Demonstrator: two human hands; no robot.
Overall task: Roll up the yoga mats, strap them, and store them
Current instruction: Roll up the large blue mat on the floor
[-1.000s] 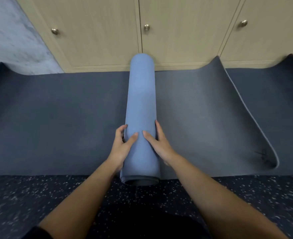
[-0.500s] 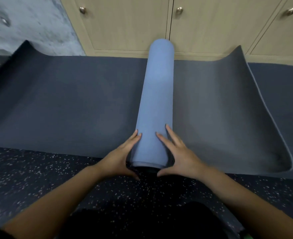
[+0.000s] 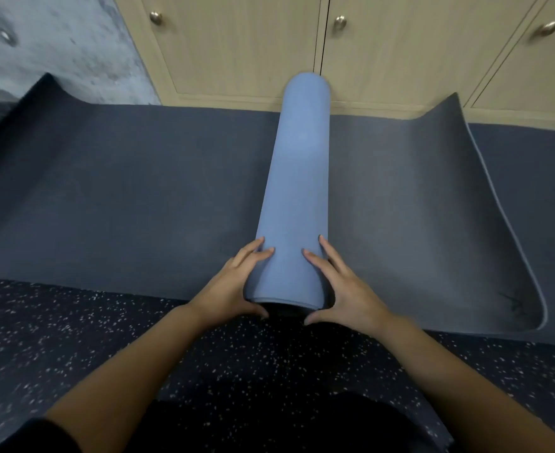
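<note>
I see my L hand [image 3: 233, 286] & R hand [image 3: 346, 289] pressed flat on both sides of the blue rolled mat [image 3: 297, 191], fingers straight, thumbs at its near end, roll lies across the dark mat [image 3: 106, 191] on the speckled floor [image 3: 73, 338], far end by the cupboard [image 3: 236, 44]

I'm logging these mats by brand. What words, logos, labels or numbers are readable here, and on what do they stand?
No readable text anywhere.
Flat dark grey yoga mat: a small dark mark near its curled right corner, too blurred to read.
Rolled light blue yoga mat: no print shows.
Pale wooden cabinet doors: no labels, only round metal knobs.
</note>
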